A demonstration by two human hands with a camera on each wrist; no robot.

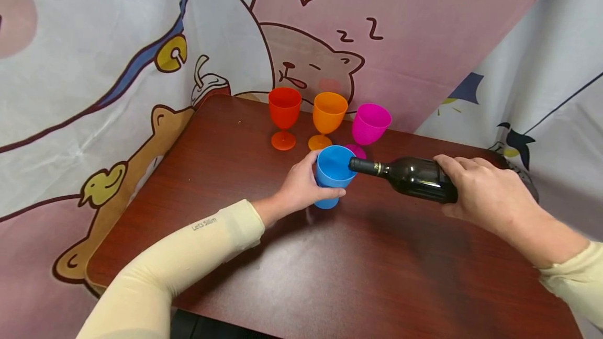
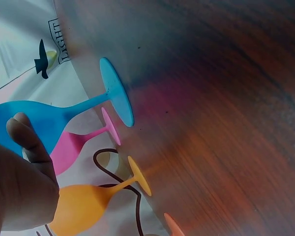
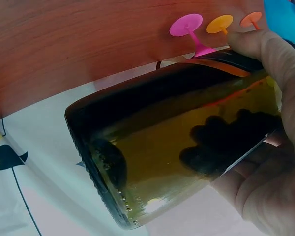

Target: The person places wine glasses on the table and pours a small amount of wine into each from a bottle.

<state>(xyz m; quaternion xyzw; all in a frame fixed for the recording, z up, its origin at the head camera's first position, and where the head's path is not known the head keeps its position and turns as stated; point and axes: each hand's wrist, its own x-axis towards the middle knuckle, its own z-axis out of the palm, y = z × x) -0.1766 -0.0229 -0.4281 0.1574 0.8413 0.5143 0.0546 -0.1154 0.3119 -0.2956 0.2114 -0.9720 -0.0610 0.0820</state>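
Note:
My left hand (image 1: 301, 184) grips a blue plastic goblet (image 1: 335, 178) around its bowl, with the thumb across the near side. Whether the goblet's foot touches the table is hard to tell. In my right hand (image 1: 490, 192) is a dark glass wine bottle (image 1: 416, 178), held around its body and lying nearly level. Its mouth meets the right side of the blue goblet's rim. Liquid shows through the glass in the right wrist view, while any stream into the goblet cannot be made out. The right fingers are partly hidden behind the bottle (image 3: 157, 147).
Behind the blue goblet, a red goblet (image 1: 285, 109), an orange goblet (image 1: 330, 113) and a magenta goblet (image 1: 371, 123) stand upright in a row. They rest on a brown wooden table (image 1: 226, 171). A cartoon-printed curtain (image 1: 400, 41) hangs along the back and left.

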